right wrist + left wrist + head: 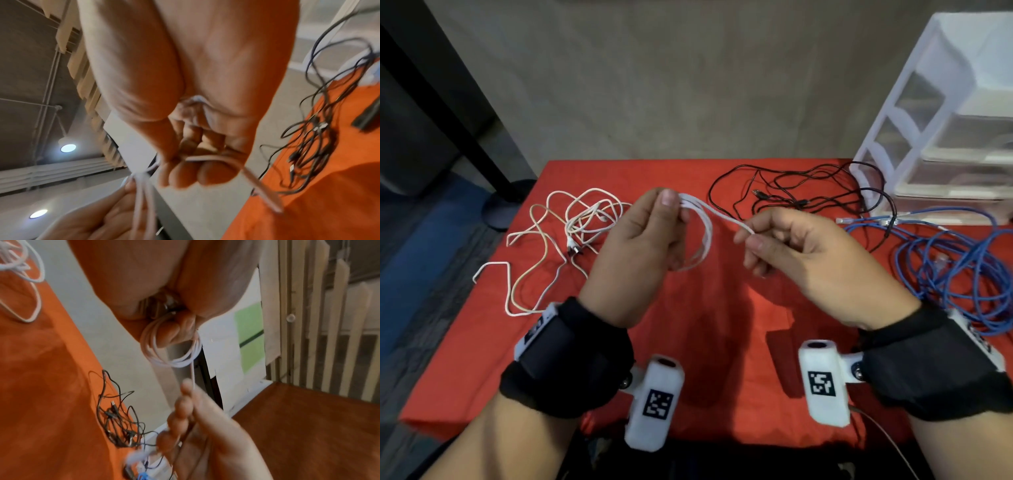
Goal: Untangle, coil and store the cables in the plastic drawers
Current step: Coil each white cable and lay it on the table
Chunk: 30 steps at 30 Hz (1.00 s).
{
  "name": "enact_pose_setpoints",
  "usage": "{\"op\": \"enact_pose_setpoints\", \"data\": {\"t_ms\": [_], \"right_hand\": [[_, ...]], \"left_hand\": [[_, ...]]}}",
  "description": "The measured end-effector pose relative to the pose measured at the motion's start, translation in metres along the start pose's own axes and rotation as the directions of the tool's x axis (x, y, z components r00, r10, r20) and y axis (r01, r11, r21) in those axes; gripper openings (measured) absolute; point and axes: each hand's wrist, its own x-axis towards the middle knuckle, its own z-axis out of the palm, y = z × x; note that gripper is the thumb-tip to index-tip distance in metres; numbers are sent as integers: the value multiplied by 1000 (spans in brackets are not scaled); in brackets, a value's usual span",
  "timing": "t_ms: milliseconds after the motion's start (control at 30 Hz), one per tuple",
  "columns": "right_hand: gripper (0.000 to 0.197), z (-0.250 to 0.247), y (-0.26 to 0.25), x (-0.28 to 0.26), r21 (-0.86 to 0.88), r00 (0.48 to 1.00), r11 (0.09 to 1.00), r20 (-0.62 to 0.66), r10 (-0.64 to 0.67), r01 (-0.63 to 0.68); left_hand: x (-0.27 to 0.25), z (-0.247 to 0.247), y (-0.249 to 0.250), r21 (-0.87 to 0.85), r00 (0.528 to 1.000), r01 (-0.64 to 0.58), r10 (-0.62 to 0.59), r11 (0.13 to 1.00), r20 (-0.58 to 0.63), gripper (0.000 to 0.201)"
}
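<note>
Looking across: table (482, 342) under a red cloth, scene read from left to right.
White tangle: loose white and cream cables (571, 226) lie on the cloth at the left, apart from both hands.
Left hand: left hand (640, 246) is raised above the table, thumb and fingers pinching the top of a small white cable coil (700, 240) whose loops hang below the fingers.
Right hand: right hand (808, 260) is just beside it, fingers curled, pinching the coil's free end, which runs short between the two hands.
Black cables: black cables (808, 195) sprawl behind the hands.
Blue cable: blue cable (955, 270) is heaped at the right.
Drawers: plastic drawers (941, 126) stand at the far right corner.
</note>
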Motion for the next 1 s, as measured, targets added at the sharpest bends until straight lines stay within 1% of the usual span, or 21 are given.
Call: {"op": "enact_pose_setpoints", "data": {"t_ms": [67, 167, 200, 233, 267, 300, 333, 400, 433, 467, 533, 633, 667, 767, 867, 900, 933, 1000], "right_hand": [[12, -10, 1, -3, -88, 999, 996, 35, 34, -31], [12, -17, 2, -5, -239, 997, 971, 62, 48, -32], [11, -17, 3, -4, -253, 997, 967, 57, 50, -35], [10, -16, 4, -3, -228, 998, 973, 37, 56, -46], [10, -15, 5, -2, -141, 997, 987, 0, 71, -70], [10, -15, 6, 0, -2, 994, 995, -46, 102, -102], [11, -14, 5, 2, 161, 986, 979, -86, 142, -127], [13, -12, 1, 5, 446, 969, 886, -132, 210, -131], [13, -10, -2, 7, 540, 965, 834, -137, 223, -116], [14, -7, -5, 9, 607, 965, 789, -135, 224, -98], [14, 1, -11, 11, 683, 971, 727, -116, 209, -75], [14, 13, -11, 12, 739, 974, 667, -67, 219, -99], [13, 16, -11, 12, 731, 972, 671, -44, 230, -126], [12, 25, -12, 7, 648, 967, 731, 34, 252, -214], [26, 33, -13, 2, 572, 961, 775, 103, 255, -267], [29, 35, -13, 1, 546, 962, 793, 116, 248, -270], [28, 36, -13, 1, 524, 965, 811, 132, 225, -260], [28, 39, -12, 0, 499, 975, 840, 162, 153, -214]], "left_hand": [[4, -7, 1, -82, 1000, 5, -8, 997, -29, 34], [4, -6, 3, -139, 998, 38, -45, 990, -42, 35], [3, -4, 3, -172, 997, 65, -73, 983, -39, 35], [2, -2, 4, -214, 994, 97, -105, 972, -28, 33], [1, 0, 4, -249, 991, 126, -133, 960, -14, 31], [1, 1, 4, -271, 988, 148, -154, 951, 0, 29], [0, 4, 3, -280, 986, 163, -167, 946, 11, 28], [-1, 8, 0, -271, 985, 171, -169, 947, 30, 30], [-2, 11, -1, -259, 986, 165, -160, 952, 41, 32], [-3, 13, -3, -250, 987, 158, -150, 955, 51, 35], [-6, 19, -3, -226, 987, 156, -143, 962, 72, 38], [-8, 25, -5, -144, 987, 152, -142, 978, 81, 29], [-9, 25, -6, -108, 989, 138, -131, 984, 74, 28], [-8, 24, -8, -39, 994, 98, -96, 994, 52, 31], [-7, 21, -2, -36, 993, 87, -84, 996, 81, 32], [-8, 21, 1, -21, 993, 79, -76, 997, 89, 32], [-8, 20, 3, 1, 994, 64, -64, 998, 89, 33], [-8, 18, 5, 36, 997, 41, -43, 999, 62, 32]]}}
